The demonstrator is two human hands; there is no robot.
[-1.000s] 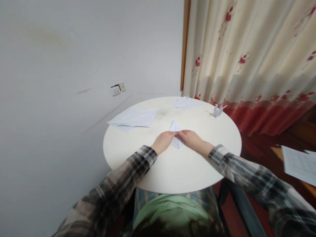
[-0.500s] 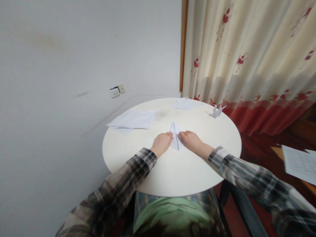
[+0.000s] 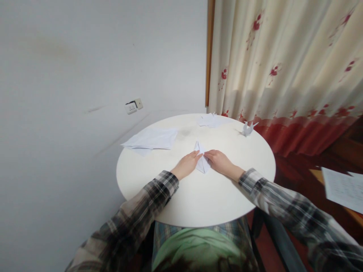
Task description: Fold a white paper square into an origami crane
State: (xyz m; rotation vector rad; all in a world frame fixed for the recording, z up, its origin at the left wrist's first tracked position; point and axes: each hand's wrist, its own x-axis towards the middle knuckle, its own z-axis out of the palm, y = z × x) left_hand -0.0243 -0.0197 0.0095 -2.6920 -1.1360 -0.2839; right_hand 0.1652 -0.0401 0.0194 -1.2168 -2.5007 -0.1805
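Note:
A small diamond-shaped folded paper (image 3: 203,166) lies on the white round table (image 3: 198,204), with a crease line down its middle. My left hand (image 3: 186,164) comes in from the left, its fingers drawn together on the paper's upper middle. From the right, my right hand (image 3: 220,160) grips the paper's right edge with bent fingers, the tips close to those of my left hand. Parts of the sheet are hidden under both hands.
A stack of white paper (image 3: 154,138) lies at the table's left. Farther back are loose paper pieces (image 3: 210,120); a folded paper crane (image 3: 247,129) stands at the right rim. A wall socket (image 3: 131,108), a curtain (image 3: 278,56) and printed sheets (image 3: 342,189) surround the table.
My left hand's fingers have shifted right and inward across the paper's middle. My right fingertips have also moved slightly inward, so both hands are now nearly touching.

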